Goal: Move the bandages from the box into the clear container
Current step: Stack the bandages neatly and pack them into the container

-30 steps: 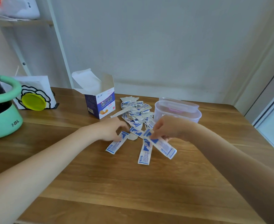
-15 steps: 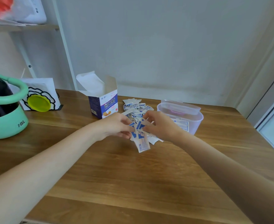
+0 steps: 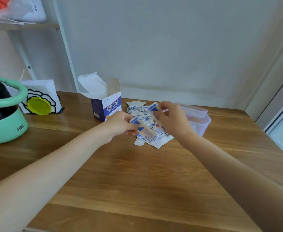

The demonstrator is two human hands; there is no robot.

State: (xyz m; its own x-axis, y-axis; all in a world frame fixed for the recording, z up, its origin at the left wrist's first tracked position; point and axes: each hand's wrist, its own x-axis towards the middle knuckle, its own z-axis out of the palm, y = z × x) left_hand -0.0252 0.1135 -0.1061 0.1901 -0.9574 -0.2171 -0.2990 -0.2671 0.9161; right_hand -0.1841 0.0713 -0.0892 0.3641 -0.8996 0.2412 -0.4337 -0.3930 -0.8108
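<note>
An open blue and white bandage box (image 3: 106, 107) stands on the wooden table (image 3: 137, 181). To its right lies a pile of wrapped bandages (image 3: 139, 111) in white and blue. My left hand (image 3: 120, 124) pinches a small bunch of bandages (image 3: 145, 133) just above the pile. My right hand (image 3: 170, 119) pinches a strip (image 3: 155, 107) lifted over the pile. The clear container (image 3: 202, 122), lid askew on top, stands just right of my right hand, partly hidden by it.
A mint green appliance (image 3: 3, 114) sits at the table's left edge. Behind it leans a white card with a yellow disc (image 3: 39, 105). A white shelf frame (image 3: 62, 47) rises behind the box, and a wall closes the back.
Both hands gathered bandages from the table and lifted them. My right hand has risen with one strip, toward the container. The view has drifted slightly.
</note>
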